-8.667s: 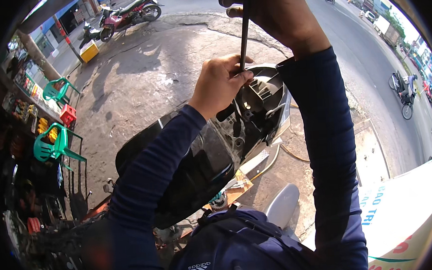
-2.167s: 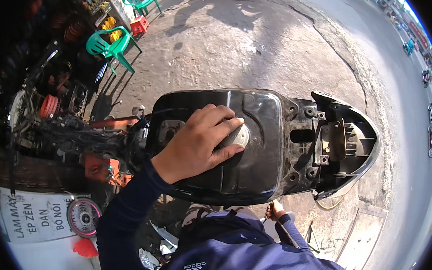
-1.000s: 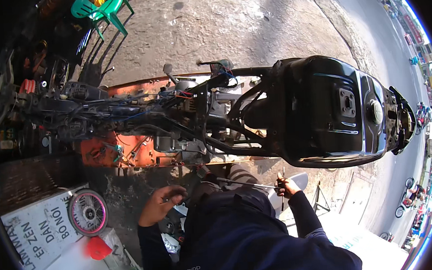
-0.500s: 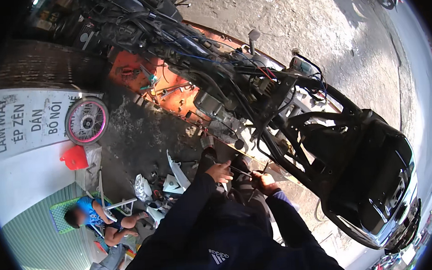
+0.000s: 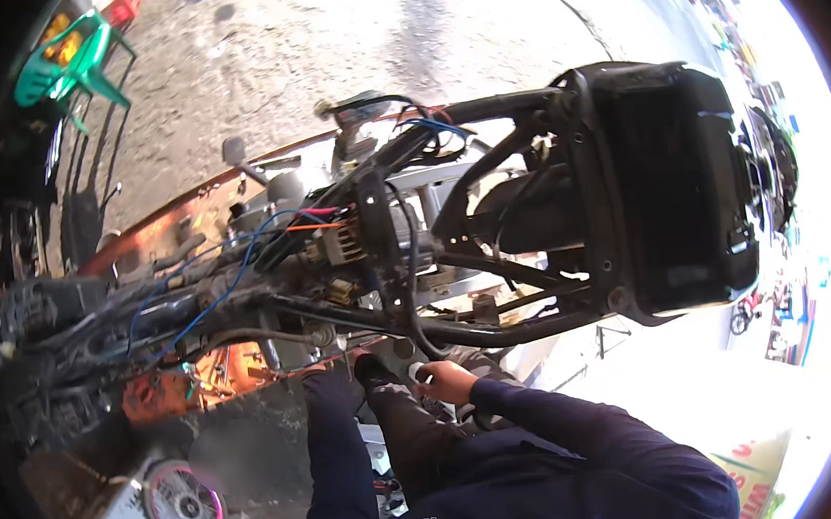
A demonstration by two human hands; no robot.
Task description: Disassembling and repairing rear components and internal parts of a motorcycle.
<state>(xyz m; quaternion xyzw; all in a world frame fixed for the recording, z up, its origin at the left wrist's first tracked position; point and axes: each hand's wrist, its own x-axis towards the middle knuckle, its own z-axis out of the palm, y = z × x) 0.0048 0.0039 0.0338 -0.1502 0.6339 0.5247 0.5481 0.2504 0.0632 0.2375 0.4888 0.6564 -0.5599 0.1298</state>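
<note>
A stripped motorcycle frame with a black rear section stretches across in front of me. My left hand reaches in under its lower tube. Only a sliver of skin shows past the sleeve, and the fingers are hidden. Farther right, my right hand is just below the frame, its fingers curled in. A small pale round piece shows at its fingertips; I cannot make out what it is. Blue wires and an orange wire hang loose along the frame.
An orange work platform with scattered tools lies beneath the motorcycle. A spoked wheel with a pink rim leans at the lower left. Pale parts lie by my legs. A green plastic chair stands at the far left.
My view has turned right and come closer to the motorcycle. Both hands, earlier together over my lap with a thin rod-like thing, are now apart at the frame. The rod is no longer visible.
</note>
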